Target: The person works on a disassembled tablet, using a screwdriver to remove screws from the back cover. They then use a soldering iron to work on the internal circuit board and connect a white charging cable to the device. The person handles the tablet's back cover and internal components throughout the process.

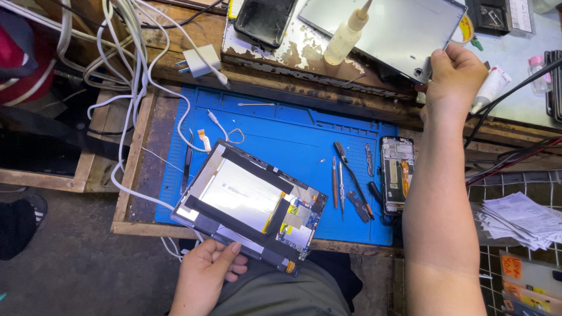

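single head-worn camera, looked steeply down from above the seated person, faced the blue mat [281, 134] on the wooden bench [146, 140], close enough that forearms filled the lower frame, floor showed at left

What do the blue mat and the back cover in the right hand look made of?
Blue mat: likely silicone rubber, matte, with moulded ridges and compartments. Back cover, held at its corner by the right hand: apparently metal, smooth grey with a dull sheen, though painted plastic is possible.
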